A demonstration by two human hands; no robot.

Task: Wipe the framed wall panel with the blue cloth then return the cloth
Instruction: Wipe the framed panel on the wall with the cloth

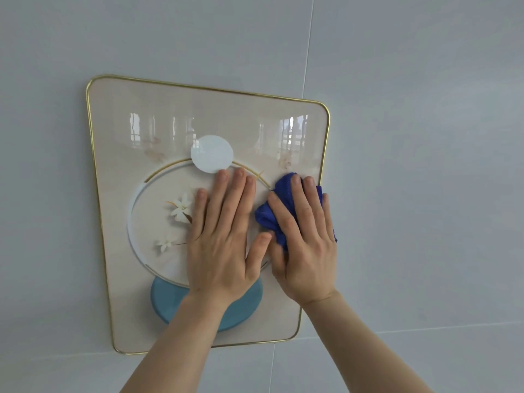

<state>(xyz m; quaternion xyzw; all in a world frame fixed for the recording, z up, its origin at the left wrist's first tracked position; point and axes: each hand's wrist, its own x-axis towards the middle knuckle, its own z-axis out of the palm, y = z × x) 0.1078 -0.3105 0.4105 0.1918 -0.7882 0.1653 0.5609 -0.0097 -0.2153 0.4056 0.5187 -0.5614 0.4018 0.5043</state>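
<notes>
A glossy cream wall panel (pixel 147 114) with a thin gold frame hangs on the wall; it carries a ring design, white flowers, a white disc and a teal disc. My left hand (pixel 224 236) lies flat on the middle of the panel, fingers spread, holding nothing. My right hand (pixel 303 242) presses a bunched blue cloth (pixel 266 217) against the panel near its right edge. Most of the cloth is hidden under the palm and fingers.
Pale grey wall tiles (pixel 425 165) surround the panel, with thin grout lines running up on the right and across below it. Window reflections show in the panel's upper part.
</notes>
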